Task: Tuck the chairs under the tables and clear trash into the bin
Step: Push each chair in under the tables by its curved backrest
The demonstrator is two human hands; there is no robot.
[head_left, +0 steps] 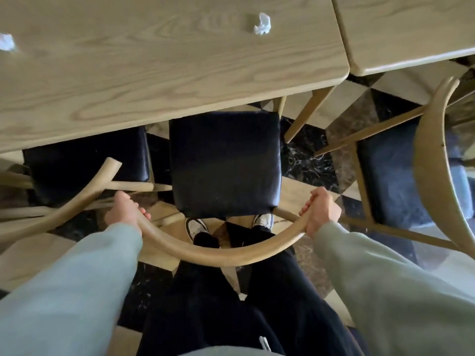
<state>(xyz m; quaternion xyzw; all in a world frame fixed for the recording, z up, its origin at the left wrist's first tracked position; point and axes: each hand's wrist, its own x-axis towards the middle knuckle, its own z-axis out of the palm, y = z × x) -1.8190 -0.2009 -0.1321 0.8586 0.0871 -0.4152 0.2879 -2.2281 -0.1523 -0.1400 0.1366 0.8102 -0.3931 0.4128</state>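
A chair with a black padded seat (225, 163) and a curved wooden backrest (221, 255) stands right in front of me, its seat front at the edge of the wooden table (154, 73). My left hand (126, 211) grips the left end of the backrest and my right hand (322, 211) grips the right end. Two crumpled white paper pieces lie on the table, one near the middle (262, 23) and one at the left edge (6, 42).
A second chair (84, 160) sits partly under the table on the left. A third chair (401, 181) stands pulled out on the right, beside a second table (411, 34). The floor is checkered tile. My feet are below the middle chair's seat.
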